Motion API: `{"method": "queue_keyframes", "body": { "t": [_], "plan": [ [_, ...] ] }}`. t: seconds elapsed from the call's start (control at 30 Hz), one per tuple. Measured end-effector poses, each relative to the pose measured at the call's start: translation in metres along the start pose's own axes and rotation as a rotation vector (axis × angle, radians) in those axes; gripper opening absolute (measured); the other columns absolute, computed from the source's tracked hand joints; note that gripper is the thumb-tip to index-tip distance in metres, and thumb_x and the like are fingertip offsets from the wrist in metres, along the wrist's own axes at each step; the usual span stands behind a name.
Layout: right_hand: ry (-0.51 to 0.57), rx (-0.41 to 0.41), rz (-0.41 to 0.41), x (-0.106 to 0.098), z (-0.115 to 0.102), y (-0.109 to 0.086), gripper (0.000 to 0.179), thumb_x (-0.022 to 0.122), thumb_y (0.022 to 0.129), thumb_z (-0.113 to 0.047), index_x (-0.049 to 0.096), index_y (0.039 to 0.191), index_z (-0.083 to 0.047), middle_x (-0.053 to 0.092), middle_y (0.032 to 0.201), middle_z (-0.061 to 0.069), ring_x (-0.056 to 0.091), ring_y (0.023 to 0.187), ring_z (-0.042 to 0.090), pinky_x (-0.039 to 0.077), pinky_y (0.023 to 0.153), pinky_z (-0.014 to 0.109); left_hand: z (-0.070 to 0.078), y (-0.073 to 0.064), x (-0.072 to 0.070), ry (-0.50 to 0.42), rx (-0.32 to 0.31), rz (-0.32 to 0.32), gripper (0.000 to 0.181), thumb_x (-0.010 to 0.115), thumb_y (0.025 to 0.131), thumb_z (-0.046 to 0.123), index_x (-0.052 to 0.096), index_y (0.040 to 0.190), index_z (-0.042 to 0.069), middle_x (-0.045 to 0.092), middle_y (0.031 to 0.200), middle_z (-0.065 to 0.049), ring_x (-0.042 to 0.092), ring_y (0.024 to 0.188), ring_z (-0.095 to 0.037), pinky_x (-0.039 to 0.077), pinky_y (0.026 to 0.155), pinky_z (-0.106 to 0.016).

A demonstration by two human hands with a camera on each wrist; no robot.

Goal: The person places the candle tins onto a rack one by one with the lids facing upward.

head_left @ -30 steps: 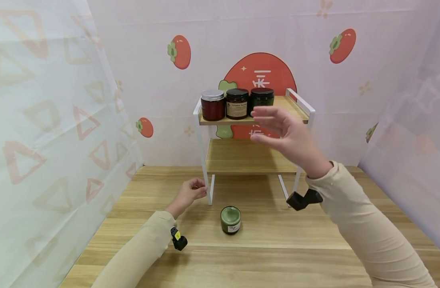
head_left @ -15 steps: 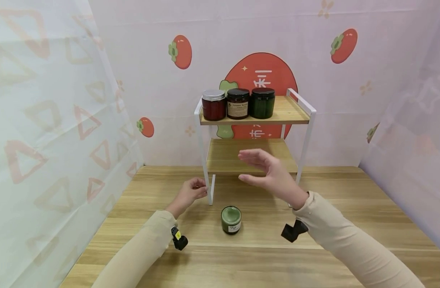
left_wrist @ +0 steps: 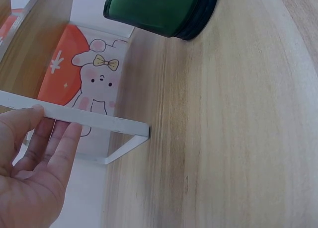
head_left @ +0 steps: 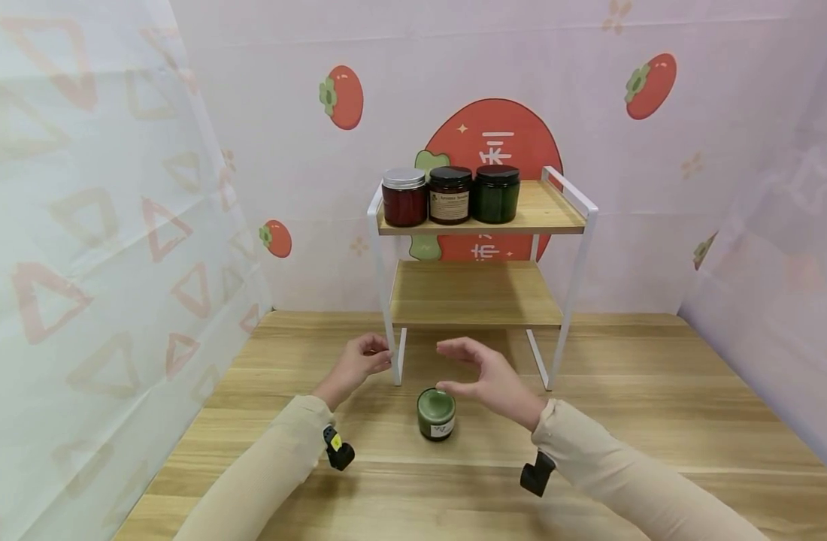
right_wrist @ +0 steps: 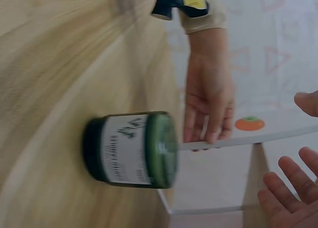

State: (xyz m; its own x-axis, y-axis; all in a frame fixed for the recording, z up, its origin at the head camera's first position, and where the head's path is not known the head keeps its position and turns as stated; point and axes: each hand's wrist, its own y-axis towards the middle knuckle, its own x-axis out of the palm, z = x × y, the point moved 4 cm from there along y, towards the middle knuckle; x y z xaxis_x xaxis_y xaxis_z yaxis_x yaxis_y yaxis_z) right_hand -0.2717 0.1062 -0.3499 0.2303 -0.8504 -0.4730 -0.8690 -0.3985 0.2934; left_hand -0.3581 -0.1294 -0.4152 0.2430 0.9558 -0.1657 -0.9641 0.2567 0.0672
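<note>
The labelled green jar (head_left: 437, 415) stands upright on the tabletop (head_left: 630, 391), in front of a two-tier rack. The right hand (head_left: 491, 379) hangs near it, thumb and fingers spread apart (the right wrist view shows a gap between them and the jar). The left hand (head_left: 354, 366) pinches the rack's white leg (left_wrist: 107, 121) between thumb and fingers. On the upper shelf (head_left: 545, 204), a silver-lidded red jar (head_left: 404, 204), a brown jar (head_left: 449, 201) and a black-lidded green jar (head_left: 497, 197) stand in a row.

3 lidded jars (head_left: 449, 204), 1 green candle jar (head_left: 437, 418), 1 two-tier rack (head_left: 477, 293), 2 hands (head_left: 500, 385), 2 wrist cameras (head_left: 537, 475), 1 table (head_left: 413, 500).
</note>
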Motion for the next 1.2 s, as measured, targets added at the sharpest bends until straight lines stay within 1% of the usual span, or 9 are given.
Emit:
{"method": "queue_keyframes", "body": {
  "t": [0.13,0.23,0.4,0.57,0.67,0.83,0.9,1.03,1.2],
  "plan": [
    [0.007,0.046,-0.036,0.01,0.016,-0.003,0.056,0.082,0.078,-0.025,0.058,0.126,-0.014,0.06,0.131,0.005,0.051,0.127,0.031,0.04,0.111,0.051,0.0,0.0,0.0,0.0,0.003,-0.008,0.016,0.061,0.092,-0.002,0.055,0.105,-0.01,0.058,0.096,-0.009,0.061,0.094,-0.022,0.059,0.088,-0.031],
    [0.01,0.07,-0.048,0.016,0.026,-0.005,0.057,0.083,0.077,-0.025,0.058,0.127,-0.012,0.059,0.131,0.007,0.05,0.128,0.033,0.039,0.111,0.053,0.0,0.0,0.001,-0.003,0.004,-0.009,0.016,0.061,0.092,-0.003,0.055,0.105,-0.01,0.058,0.096,-0.009,0.061,0.096,-0.025,0.059,0.089,-0.032],
    [-0.014,0.124,-0.066,0.025,0.041,-0.006,0.058,0.083,0.077,-0.025,0.058,0.127,-0.01,0.059,0.131,0.01,0.051,0.125,0.036,0.041,0.109,0.052,0.0,0.0,0.001,-0.001,0.006,-0.009,0.017,0.061,0.092,-0.002,0.056,0.105,-0.01,0.058,0.097,-0.01,0.06,0.1,-0.031,0.059,0.089,-0.032],
    [-0.009,0.172,-0.092,0.031,0.053,-0.008,0.062,0.085,0.075,-0.024,0.057,0.128,-0.008,0.058,0.132,0.015,0.051,0.124,0.036,0.042,0.109,0.051,-0.001,0.0,0.001,0.001,0.004,-0.009,0.017,0.062,0.092,-0.001,0.056,0.106,-0.009,0.059,0.097,-0.01,0.059,0.102,-0.035,0.059,0.088,-0.031],
    [-0.01,0.166,-0.113,0.034,0.057,-0.008,0.068,0.086,0.073,-0.023,0.054,0.13,-0.003,0.057,0.131,0.018,0.052,0.122,0.035,0.043,0.108,0.05,-0.001,0.001,0.001,-0.002,0.0,-0.006,0.016,0.062,0.092,-0.002,0.056,0.104,-0.009,0.059,0.097,-0.009,0.06,0.101,-0.032,0.059,0.088,-0.031],
    [-0.012,0.145,-0.141,0.036,0.063,-0.008,0.074,0.087,0.072,-0.019,0.05,0.131,0.005,0.059,0.128,0.017,0.055,0.118,0.034,0.046,0.105,0.05,-0.002,0.001,0.001,-0.006,0.004,-0.002,0.015,0.062,0.092,-0.002,0.056,0.104,-0.009,0.058,0.096,-0.008,0.06,0.098,-0.028,0.059,0.087,-0.03],
    [-0.015,0.144,-0.147,0.037,0.065,-0.008,0.074,0.086,0.072,-0.017,0.049,0.131,0.006,0.059,0.127,0.016,0.055,0.117,0.034,0.046,0.105,0.051,-0.001,0.001,0.001,-0.008,0.011,-0.001,0.015,0.062,0.092,-0.002,0.056,0.104,-0.009,0.058,0.095,-0.008,0.06,0.098,-0.029,0.059,0.087,-0.03],
    [-0.02,0.153,-0.154,0.039,0.066,-0.008,0.074,0.086,0.071,-0.015,0.049,0.131,0.006,0.059,0.126,0.016,0.055,0.117,0.034,0.046,0.104,0.051,0.0,0.0,0.001,-0.015,0.019,-0.003,0.015,0.061,0.092,-0.002,0.056,0.104,-0.01,0.058,0.095,-0.008,0.059,0.102,-0.035,0.059,0.087,-0.03],
    [-0.032,0.161,-0.156,0.041,0.068,-0.007,0.075,0.087,0.069,-0.013,0.05,0.13,0.006,0.059,0.124,0.015,0.055,0.115,0.033,0.047,0.103,0.05,0.001,-0.001,0.001,-0.013,0.019,-0.003,0.014,0.061,0.092,-0.003,0.056,0.103,-0.009,0.058,0.094,-0.007,0.06,0.099,-0.032,0.059,0.086,-0.029]
  ]
}}
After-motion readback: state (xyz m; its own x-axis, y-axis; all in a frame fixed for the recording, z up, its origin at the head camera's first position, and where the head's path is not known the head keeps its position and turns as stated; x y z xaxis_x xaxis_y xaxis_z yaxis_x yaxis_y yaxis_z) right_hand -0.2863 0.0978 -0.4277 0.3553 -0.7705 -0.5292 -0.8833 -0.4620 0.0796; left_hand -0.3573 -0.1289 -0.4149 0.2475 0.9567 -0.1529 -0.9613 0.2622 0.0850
